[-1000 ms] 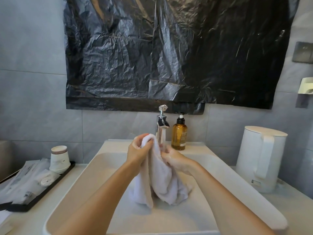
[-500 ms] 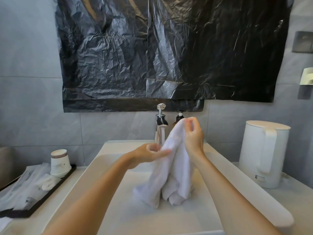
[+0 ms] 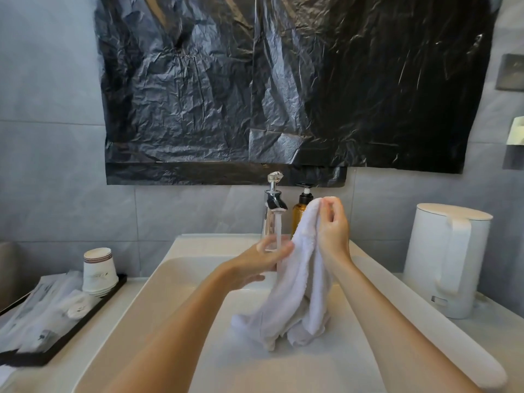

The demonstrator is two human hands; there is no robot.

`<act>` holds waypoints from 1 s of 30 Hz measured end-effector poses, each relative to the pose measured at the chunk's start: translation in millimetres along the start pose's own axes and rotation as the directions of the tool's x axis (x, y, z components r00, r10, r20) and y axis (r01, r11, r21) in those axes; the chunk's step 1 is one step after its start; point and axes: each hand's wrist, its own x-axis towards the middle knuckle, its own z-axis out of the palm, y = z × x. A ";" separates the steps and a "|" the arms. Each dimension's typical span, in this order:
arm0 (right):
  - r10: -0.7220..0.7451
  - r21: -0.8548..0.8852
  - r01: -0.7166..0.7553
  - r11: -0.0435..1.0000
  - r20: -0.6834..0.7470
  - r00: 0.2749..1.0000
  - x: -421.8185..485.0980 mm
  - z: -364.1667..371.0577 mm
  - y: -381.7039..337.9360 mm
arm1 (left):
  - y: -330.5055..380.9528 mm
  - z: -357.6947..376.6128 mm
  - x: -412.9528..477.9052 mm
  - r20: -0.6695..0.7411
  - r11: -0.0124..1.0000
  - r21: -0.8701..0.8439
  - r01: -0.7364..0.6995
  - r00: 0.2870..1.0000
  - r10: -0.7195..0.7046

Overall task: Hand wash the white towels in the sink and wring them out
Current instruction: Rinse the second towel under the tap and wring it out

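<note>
Quick rundown: the right hand (image 3: 333, 231) is raised over the back of the sink (image 3: 175, 279), roughly 12 o'clock from the basin's middle; its fingers are curled in, pinching the top fold of the white towel (image 3: 297, 279) against the thumb. The towel hangs from that pinch in a couple of long folds; its bottom end is bunched on the basin floor, pretty much dead centre.

The left hand (image 3: 255, 265) sits at 9 o'clock of the towel, fingers loose, fairly straight and a bit spread, tips touching the towel's left edge; it's blurred, so I can't make out any finer detail of the fingers.

The faucet (image 3: 273, 205) stands at 12 o'clock on the sink's back ledge; a thin stream of water (image 3: 278, 231) comes down right by the left thumb. An amber soap bottle (image 3: 302, 211) with a black pump is just beside the faucet at its 3 o'clock, partly hidden behind the towel.

At 3 o'clock of the sink a white kettle (image 3: 445, 259) sits on the counter (image 3: 504, 330), handle facing us; at 9 o'clock a black tray (image 3: 85, 316) holds a stack of paper cups (image 3: 99, 270) and some wrapped packets (image 3: 42, 313). Above it all, a crinkled black plastic sheet (image 3: 255, 80) covers part of the grey tiled wall (image 3: 42, 165).
</note>
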 end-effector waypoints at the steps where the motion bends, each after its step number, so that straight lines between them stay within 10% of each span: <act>1: -0.008 -0.010 0.008 1.000 0.019 1.000 -0.9 1.1 -0.5 | -1.4 2.9 -0.1 0.002 0.999 0.048 -0.011 1.000 0.011; 6: 0.025 -0.034 -0.025 0.999 0.009 1.000 -2.5 -2.9 0.7 | -7.3 -2.8 4.6 -0.215 0.970 0.203 -0.136 0.960 0.180; 10: -0.046 -0.389 0.052 0.920 0.024 0.999 -5.6 -3.9 4.7 | -2.6 -19.1 4.7 -0.632 0.954 0.141 -0.266 0.717 0.293; 14: -0.008 -0.500 0.182 0.847 0.331 0.944 -15.6 8.7 8.4 | 5.8 -27.9 -0.5 -0.804 0.945 0.053 -0.322 0.547 0.232; 20: 0.290 -0.290 -0.160 0.944 0.492 0.821 -35.8 31.4 2.1 | -6.9 -20.9 11.2 -0.677 0.953 -0.275 -0.126 0.730 -0.099; 24: 0.235 -0.323 -0.134 0.937 0.297 0.926 -54.4 45.6 0.0 | -3.6 13.4 21.3 -0.496 0.943 -0.316 -0.104 0.865 -0.070; 30: 0.306 -0.389 -0.228 0.893 0.152 0.940 -47.7 52.6 14.9 | -12.9 29.5 25.8 -0.528 0.976 -0.118 -0.185 0.844 0.097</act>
